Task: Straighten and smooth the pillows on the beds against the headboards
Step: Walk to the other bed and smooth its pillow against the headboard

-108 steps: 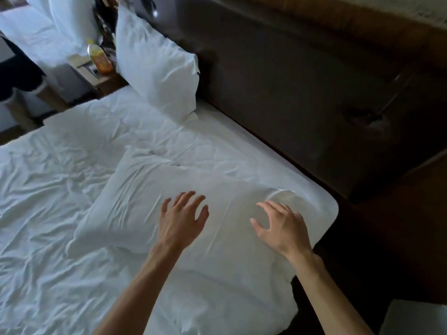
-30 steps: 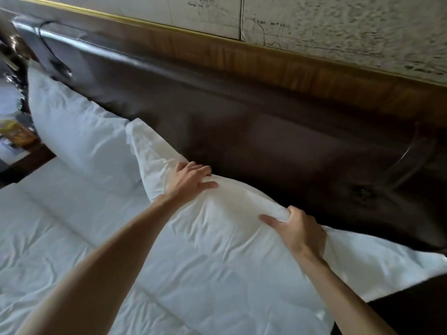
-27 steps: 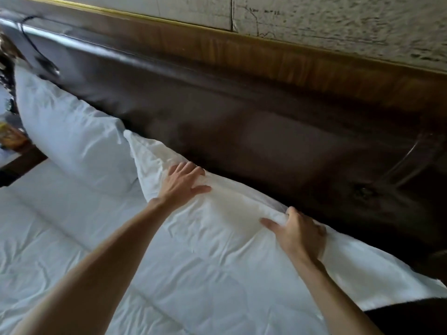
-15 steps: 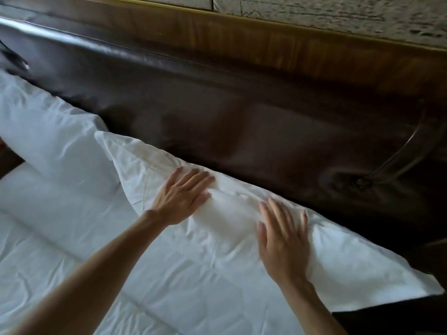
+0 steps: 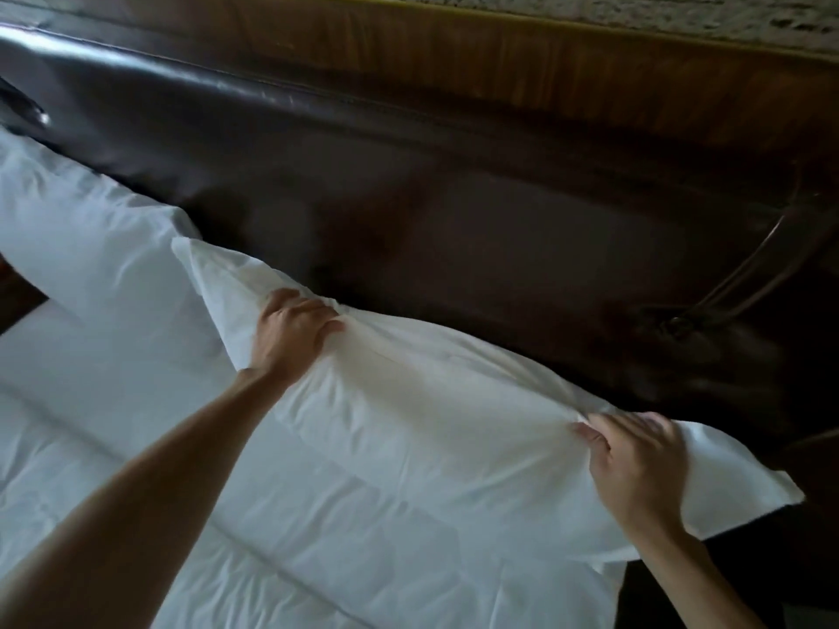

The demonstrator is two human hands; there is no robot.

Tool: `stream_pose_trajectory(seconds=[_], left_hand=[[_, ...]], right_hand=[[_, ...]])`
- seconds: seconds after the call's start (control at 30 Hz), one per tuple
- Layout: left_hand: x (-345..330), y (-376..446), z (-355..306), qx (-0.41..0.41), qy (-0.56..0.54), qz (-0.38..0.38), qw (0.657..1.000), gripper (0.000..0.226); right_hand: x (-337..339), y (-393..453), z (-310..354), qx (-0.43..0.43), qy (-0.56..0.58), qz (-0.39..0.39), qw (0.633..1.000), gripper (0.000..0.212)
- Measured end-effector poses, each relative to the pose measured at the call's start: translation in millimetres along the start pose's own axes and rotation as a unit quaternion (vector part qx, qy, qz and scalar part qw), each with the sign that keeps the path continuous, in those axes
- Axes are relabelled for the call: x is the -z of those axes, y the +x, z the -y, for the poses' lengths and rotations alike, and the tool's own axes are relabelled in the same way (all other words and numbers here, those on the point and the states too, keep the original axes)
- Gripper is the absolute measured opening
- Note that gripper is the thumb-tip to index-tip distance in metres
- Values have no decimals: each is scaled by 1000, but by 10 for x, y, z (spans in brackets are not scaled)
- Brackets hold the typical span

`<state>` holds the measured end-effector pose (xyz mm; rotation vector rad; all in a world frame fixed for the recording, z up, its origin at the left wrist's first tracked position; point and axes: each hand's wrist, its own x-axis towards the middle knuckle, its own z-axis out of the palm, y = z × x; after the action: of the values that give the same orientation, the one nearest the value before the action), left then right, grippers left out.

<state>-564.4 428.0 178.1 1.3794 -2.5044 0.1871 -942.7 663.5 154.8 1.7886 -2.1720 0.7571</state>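
Observation:
A white pillow [image 5: 431, 410] leans against the dark leather headboard [image 5: 454, 183] at the right end of the bed. My left hand [image 5: 290, 333] grips its top edge near the left corner, bunching the fabric. Near the right corner, my right hand [image 5: 635, 456] pinches the same top edge, and the cloth is stretched between both hands. A second white pillow [image 5: 81, 229] stands against the headboard further left, partly overlapped by the first pillow's corner.
The white wrinkled bed sheet [image 5: 136, 447] fills the lower left. A wooden panel [image 5: 499, 56] tops the headboard, with a textured wall above. A dark curved strap [image 5: 749, 265] hangs on the headboard at right. The mattress corner ends at lower right beside dark floor.
Both hands went from lying flat on the pillow to gripping its top edge. My right hand moved right toward the corner, and the fabric is now pulled taut between them.

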Motion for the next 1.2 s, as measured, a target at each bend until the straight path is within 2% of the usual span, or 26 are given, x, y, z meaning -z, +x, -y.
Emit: stream_pose_trajectory(seconds=[0.1,0.23,0.33,0.43,0.5,0.6,0.63,0.7,0.77,0.9,1.03,1.2], left_hand=[[261,61,28,28,-4,-18,999,43],[496,347,110,11,12,-37,999,41],[353,469,124,11,-4,2,1000,29],[27,278,55,51,-23,62,996,40],[-144,86,-51,62,-28,71,995,46],[-163,-51,-317,42,-41,0,998,46],[-132,-52,-442,24,-47,-15,998,45],[-132,-43,-673,-52,-50,10,997,43],[-261,-63,-724,-105,-22,66,992,45],[-429,-64,-184,-23,14,124,992,56],[-349,-89,336,-20,58,121,991,67],[-369,-289,487,40,43,85,995,59]], right_hand=[[260,109,96,-30,20,0,999,31],[559,427,212,-94,48,17,994,22],[452,597,168,-93,22,14,995,25],[152,380,119,-74,-34,43,996,28],[-37,161,92,-98,-80,63,990,32],[-116,74,207,-108,-103,9,989,31],[-123,87,352,-97,-104,3,990,39],[-162,126,743,-45,-77,13,996,49],[-323,92,976,-3,-44,46,998,44],[-504,-86,565,-4,-90,52,995,54],[-369,-235,9,9,-132,2,991,60],[-327,-284,-89,25,-157,-25,987,51]])
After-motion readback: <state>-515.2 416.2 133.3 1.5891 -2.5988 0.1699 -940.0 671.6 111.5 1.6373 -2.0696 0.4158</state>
